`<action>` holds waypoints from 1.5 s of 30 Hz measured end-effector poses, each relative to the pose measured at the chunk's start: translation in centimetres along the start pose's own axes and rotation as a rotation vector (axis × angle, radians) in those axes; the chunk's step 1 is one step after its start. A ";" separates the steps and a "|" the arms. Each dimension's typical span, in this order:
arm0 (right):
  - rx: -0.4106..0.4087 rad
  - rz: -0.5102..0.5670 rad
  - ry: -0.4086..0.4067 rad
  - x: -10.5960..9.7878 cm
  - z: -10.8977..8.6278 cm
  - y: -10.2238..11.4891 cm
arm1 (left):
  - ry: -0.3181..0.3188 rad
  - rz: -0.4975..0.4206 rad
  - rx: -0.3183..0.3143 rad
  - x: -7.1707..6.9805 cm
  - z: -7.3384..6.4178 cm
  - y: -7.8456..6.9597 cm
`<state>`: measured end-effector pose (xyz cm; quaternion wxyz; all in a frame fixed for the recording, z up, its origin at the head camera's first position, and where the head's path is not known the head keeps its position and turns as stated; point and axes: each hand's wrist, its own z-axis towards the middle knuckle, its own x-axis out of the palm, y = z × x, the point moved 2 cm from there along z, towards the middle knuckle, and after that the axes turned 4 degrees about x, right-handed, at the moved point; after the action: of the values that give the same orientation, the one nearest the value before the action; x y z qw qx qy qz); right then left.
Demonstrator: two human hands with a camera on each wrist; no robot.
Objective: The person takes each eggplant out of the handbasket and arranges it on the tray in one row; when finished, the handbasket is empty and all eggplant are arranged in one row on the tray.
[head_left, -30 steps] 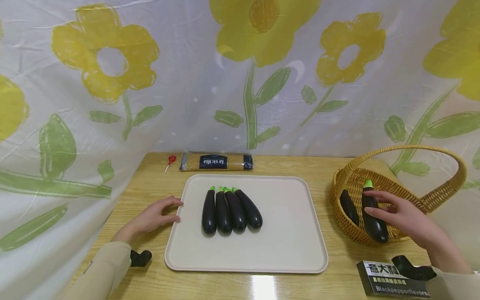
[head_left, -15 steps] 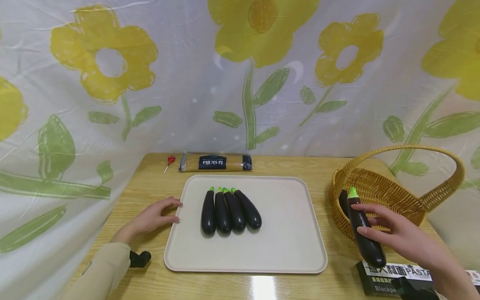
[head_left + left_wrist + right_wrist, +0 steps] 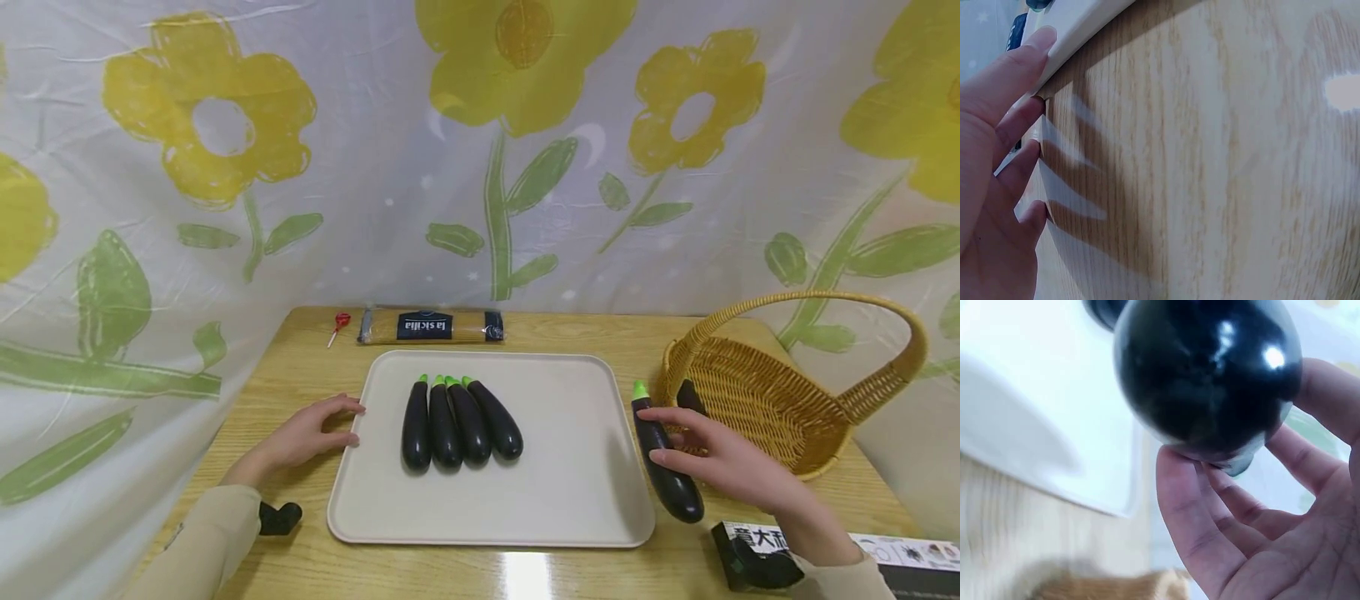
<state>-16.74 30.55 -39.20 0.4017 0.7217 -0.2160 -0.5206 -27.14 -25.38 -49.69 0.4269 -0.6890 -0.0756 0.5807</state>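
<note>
Between thumb and fingers, my right hand [image 3: 738, 465] pinches a dark eggplant [image 3: 667, 467] with a green stem end, at the tray's right edge in the head view. The right wrist view shows the eggplant's rounded bottom [image 3: 1210, 369] large, fingers curled round it. Several eggplants [image 3: 457, 425] lie side by side on the left half of the beige tray [image 3: 570, 483]. Another eggplant [image 3: 690, 397] leans inside the wicker basket [image 3: 757, 400], partly hidden by my right hand. My left hand [image 3: 307, 433] rests with relaxed, spread fingers at the tray's left rim.
A pasta packet [image 3: 427, 326] lies behind the tray, with a small red-topped stick [image 3: 337, 327] to its left. At the front right, a black-and-white pasta box [image 3: 915, 567] lies partly under my right wrist. The basket's tall handle [image 3: 817, 296] arches above it.
My right hand has lifted an eggplant out of the basket and carried it left to the tray's right edge. The left hand has stayed in place.
</note>
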 end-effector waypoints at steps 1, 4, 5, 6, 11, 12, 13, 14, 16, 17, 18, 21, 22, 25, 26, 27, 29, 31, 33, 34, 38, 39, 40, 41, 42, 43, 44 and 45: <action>0.009 0.017 0.011 0.3 0.5 -0.1 | 0.000 0.001 -0.001 0.0 0.0 0.0; 0.025 0.046 0.027 1.2 1.9 -0.3 | 0.001 0.006 -0.004 0.1 0.0 0.1; 0.029 0.048 0.032 1.5 2.3 -0.4 | 0.001 0.009 -0.004 0.1 0.0 0.1; 0.040 0.052 0.036 1.8 2.8 -0.4 | 0.003 0.012 -0.003 0.1 0.1 0.1; 0.071 0.073 0.064 3.3 5.2 -0.7 | 0.001 0.023 0.008 0.0 0.1 0.0; 0.072 0.071 0.068 3.6 5.7 -0.7 | 0.002 0.023 0.008 -0.1 0.1 0.0; 0.063 0.065 0.073 3.9 6.2 -0.7 | 0.001 0.023 0.007 -0.1 0.1 0.0; 0.053 0.051 0.076 4.2 6.8 -0.8 | 0.002 0.022 0.003 -0.1 0.1 0.0; 0.024 0.013 0.077 4.8 7.7 -0.8 | 0.004 0.018 -0.003 -0.1 0.0 0.0; 0.009 -0.012 0.075 5.0 8.1 -0.7 | 0.005 0.018 -0.005 -0.1 0.0 0.0; -0.007 -0.037 0.071 5.2 8.5 -0.7 | 0.005 0.016 -0.005 0.0 0.0 0.0; -0.041 -0.097 0.065 5.8 9.6 -0.4 | 0.003 0.019 -0.002 0.0 0.0 0.1; -0.049 -0.110 0.064 6.0 10.0 -0.2 | 0.001 0.020 0.000 0.0 0.0 0.1; -0.064 -0.128 0.073 6.6 11.2 0.2 | -0.002 0.023 0.001 0.0 0.0 0.1; -0.067 -0.128 0.080 6.8 11.6 0.2 | -0.001 0.023 0.002 0.0 0.0 0.1; -0.066 -0.126 0.087 7.0 12.0 0.3 | -0.001 0.020 0.004 0.0 0.0 0.1; -0.062 -0.124 0.106 7.4 12.8 0.4 | 0.000 0.018 0.009 0.0 0.1 0.1; -0.059 -0.118 0.121 7.8 13.5 0.5 | 0.002 0.013 0.019 0.0 0.1 0.1; -0.051 -0.124 0.127 8.1 14.0 0.6 | 0.004 0.010 0.025 0.1 0.1 0.1; -0.048 -0.125 0.127 8.2 14.3 0.7 | 0.004 0.010 0.027 0.1 0.1 0.1; -0.019 -0.131 0.113 8.6 15.1 1.0 | 0.005 0.014 0.030 0.1 0.1 0.1; -0.012 -0.134 0.110 8.6 15.2 1.1 | 0.005 0.018 0.030 0.1 0.1 0.1; -0.006 -0.137 0.107 8.7 15.4 1.1 | 0.004 0.021 0.029 0.0 0.1 0.1; -0.005 -0.137 0.108 8.8 15.5 1.2 | 0.004 0.025 0.029 0.0 0.1 0.1; -0.003 -0.139 0.107 8.9 15.7 1.2 | 0.004 0.029 0.028 0.0 0.1 0.1; -0.003 -0.138 0.106 9.0 15.8 1.2 | 0.003 0.031 0.027 0.0 0.1 0.1; -0.007 -0.139 0.106 9.0 15.9 1.2 | 0.003 0.033 0.026 0.0 0.1 0.1; -0.011 -0.141 0.105 9.1 16.0 1.2 | 0.003 0.033 0.025 0.0 0.1 0.1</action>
<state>-28.14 17.55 -45.67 0.3787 0.7592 -0.1406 -0.5104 -27.27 -25.40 -49.76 0.4259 -0.6857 -0.0560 0.5876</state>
